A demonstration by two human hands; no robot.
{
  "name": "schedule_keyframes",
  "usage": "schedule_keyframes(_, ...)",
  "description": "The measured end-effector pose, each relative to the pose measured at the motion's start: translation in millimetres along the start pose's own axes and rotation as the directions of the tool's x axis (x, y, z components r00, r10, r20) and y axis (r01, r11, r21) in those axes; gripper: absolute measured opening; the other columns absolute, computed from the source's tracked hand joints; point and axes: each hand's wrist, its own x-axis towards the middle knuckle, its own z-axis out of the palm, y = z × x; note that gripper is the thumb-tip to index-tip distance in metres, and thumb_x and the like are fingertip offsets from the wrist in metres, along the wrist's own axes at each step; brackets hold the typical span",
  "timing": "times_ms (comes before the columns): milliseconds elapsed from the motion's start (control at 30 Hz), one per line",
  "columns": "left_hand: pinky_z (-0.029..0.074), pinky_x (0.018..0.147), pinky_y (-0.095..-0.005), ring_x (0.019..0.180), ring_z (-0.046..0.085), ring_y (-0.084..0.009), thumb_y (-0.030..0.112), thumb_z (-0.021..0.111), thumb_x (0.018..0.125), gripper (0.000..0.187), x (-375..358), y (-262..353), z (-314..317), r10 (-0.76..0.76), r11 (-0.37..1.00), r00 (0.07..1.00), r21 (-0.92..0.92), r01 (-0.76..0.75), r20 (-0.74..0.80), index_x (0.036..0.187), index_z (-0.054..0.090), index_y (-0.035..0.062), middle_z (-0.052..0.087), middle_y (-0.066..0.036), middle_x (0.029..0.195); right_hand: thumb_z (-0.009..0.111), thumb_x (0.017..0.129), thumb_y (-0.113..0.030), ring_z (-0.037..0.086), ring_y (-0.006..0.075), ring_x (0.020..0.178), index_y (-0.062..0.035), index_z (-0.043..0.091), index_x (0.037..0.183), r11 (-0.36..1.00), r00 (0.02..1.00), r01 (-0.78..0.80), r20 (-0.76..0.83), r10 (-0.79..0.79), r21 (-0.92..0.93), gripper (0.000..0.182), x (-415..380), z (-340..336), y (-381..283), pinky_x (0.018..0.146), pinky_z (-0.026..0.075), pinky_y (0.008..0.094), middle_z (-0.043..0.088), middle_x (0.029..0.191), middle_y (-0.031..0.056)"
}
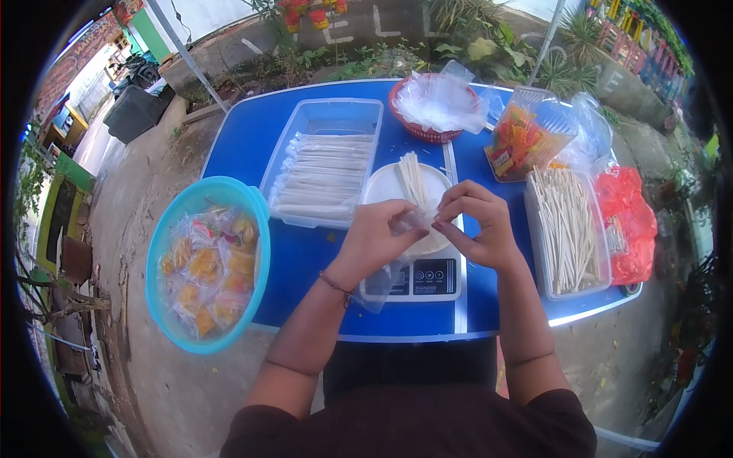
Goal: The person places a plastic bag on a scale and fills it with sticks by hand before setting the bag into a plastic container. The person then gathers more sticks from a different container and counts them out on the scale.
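My left hand (382, 235) is closed on a clear plastic bag (388, 281), which hangs down in front of the scale's display. At the bag's upper edge, the fingertips of my right hand (482, 223) are pinched on the thin film. Both hands are above a white kitchen scale (449, 288) with a round plate and a black button panel. A small bundle of pale thin sticks (412, 177) lies on the plate, its near end hidden behind my fingers and the bag.
Left of the scale stands a clear tub of wrapped stick packs (324, 174); a turquoise basin (263, 252) holds bagged snacks. Rightward is a container of loose sticks (565, 229) beside a red plastic bag (630, 221). Behind are a red basket (435, 136) of plastic bags and a colourful jar (527, 137).
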Motion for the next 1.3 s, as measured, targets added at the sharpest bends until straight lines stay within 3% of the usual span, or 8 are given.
schedule_keyframes(233, 0.048, 0.062, -0.0224, 0.070, 0.060, -0.0053, 0.015, 0.080, 0.076, 0.030, 0.1, 4.2, -5.1, -0.028, 1.000, 0.995, -0.008, 0.029, 0.092, 0.098, 0.070, -0.0023, 0.069, -0.005, 0.080, 0.065, 0.075, 0.003, 0.068, 0.0189, 0.077, 0.0010, 0.067, 0.082, 0.984, 0.986, -0.122, 0.134, 0.104, 0.132, 0.008, -1.4, -4.5, 9.0, 0.076, 0.051, 0.0311, 0.069, 0.084, 0.0117)
schedule_keyframes(333, 0.051, 0.067, -0.0320, 0.070, 0.066, -0.0203, 0.022, 0.079, 0.073, 0.036, 0.8, 4.5, -9.9, -0.068, 0.997, 0.986, -0.020, 0.071, 0.153, 0.098, 0.069, -0.0016, 0.069, -0.016, 0.081, 0.066, 0.072, 0.005, 0.069, 0.0200, 0.071, 0.0007, 0.070, 0.085, 0.935, 0.965, -0.252, 0.130, 0.225, 0.248, 0.014, -6.3, -0.8, 17.3, 0.075, 0.051, 0.0310, 0.071, 0.085, 0.0126)
schedule_keyframes(533, 0.050, 0.066, -0.0304, 0.070, 0.063, -0.0148, 0.024, 0.078, 0.076, 0.034, 0.9, -13.3, -4.2, -0.024, 0.979, 0.967, -0.188, 0.074, 0.254, 0.098, 0.070, -0.0007, 0.070, -0.011, 0.081, 0.071, 0.070, 0.005, 0.068, 0.0203, 0.067, -0.0012, 0.071, 0.087, 0.987, 0.973, -0.133, 0.204, 0.113, 0.086, 0.019, -2.9, 1.7, 13.5, 0.071, 0.049, 0.0286, 0.071, 0.085, 0.0116)
schedule_keyframes(633, 0.052, 0.070, -0.0223, 0.080, 0.064, -0.0064, 0.007, 0.071, 0.085, 0.021, 3.6, -17.8, -6.3, -0.025, 0.980, 0.971, -0.185, 0.070, 0.237, 0.103, 0.066, -0.0042, 0.070, -0.008, 0.088, 0.071, 0.072, 0.003, 0.067, 0.0202, 0.073, -0.0020, 0.070, 0.092, 1.000, 0.999, -0.014, 0.042, 0.013, 0.018, 0.020, -0.5, 6.0, 12.5, 0.071, 0.049, 0.0289, 0.070, 0.090, 0.0097)
schedule_keyframes(767, 0.053, 0.071, -0.0232, 0.083, 0.066, -0.0095, 0.008, 0.061, 0.093, 0.016, 8.3, -13.3, -10.7, -0.178, 0.940, 0.983, -0.287, 0.182, 0.040, 0.104, 0.064, -0.0027, 0.071, -0.010, 0.093, 0.070, 0.076, -0.002, 0.060, 0.0201, 0.080, -0.0058, 0.068, 0.095, 0.969, 0.944, -0.227, -0.268, 0.195, -0.095, 0.020, 1.5, 18.8, 10.6, 0.072, 0.044, 0.0334, 0.064, 0.096, 0.0043)
schedule_keyframes(867, 0.054, 0.073, -0.0247, 0.084, 0.067, -0.0112, 0.012, 0.057, 0.096, 0.016, 10.6, -15.5, -7.2, -0.232, 0.871, 0.967, -0.464, 0.160, -0.101, 0.105, 0.062, -0.0011, 0.071, -0.010, 0.095, 0.073, 0.076, -0.014, 0.057, 0.0204, 0.079, -0.0077, 0.069, 0.089, 0.784, 0.981, -0.152, -0.188, 0.047, -0.602, 0.015, -6.2, 26.0, 21.0, 0.073, 0.039, 0.0355, 0.063, 0.088, 0.0037)
schedule_keyframes(1167, 0.056, 0.081, -0.0290, 0.091, 0.068, -0.0171, 0.014, 0.055, 0.098, 0.017, 13.5, -24.6, -2.2, -0.235, 0.781, 0.969, -0.608, 0.142, -0.076, 0.105, 0.060, -0.0005, 0.069, -0.013, 0.101, 0.071, 0.075, -0.032, 0.056, 0.0234, 0.078, -0.0086, 0.064, 0.073, 0.607, 0.960, -0.278, -0.194, 0.202, -0.744, 0.025, 6.6, 52.4, 14.0, 0.072, 0.033, 0.0401, 0.062, 0.077, 0.0060)
schedule_keyframes(1300, 0.055, 0.085, -0.0307, 0.095, 0.068, -0.0192, 0.013, 0.055, 0.098, 0.018, 13.2, -16.0, -4.8, -0.273, 0.719, 0.961, -0.673, 0.176, -0.039, 0.106, 0.060, -0.0018, 0.069, -0.014, 0.103, 0.070, 0.078, -0.025, 0.056, 0.0237, 0.075, -0.0100, 0.060, 0.069, 0.636, 0.960, -0.278, -0.185, 0.210, -0.720, 0.020, 4.8, 58.0, 20.4, 0.071, 0.033, 0.0389, 0.063, 0.076, 0.0046)
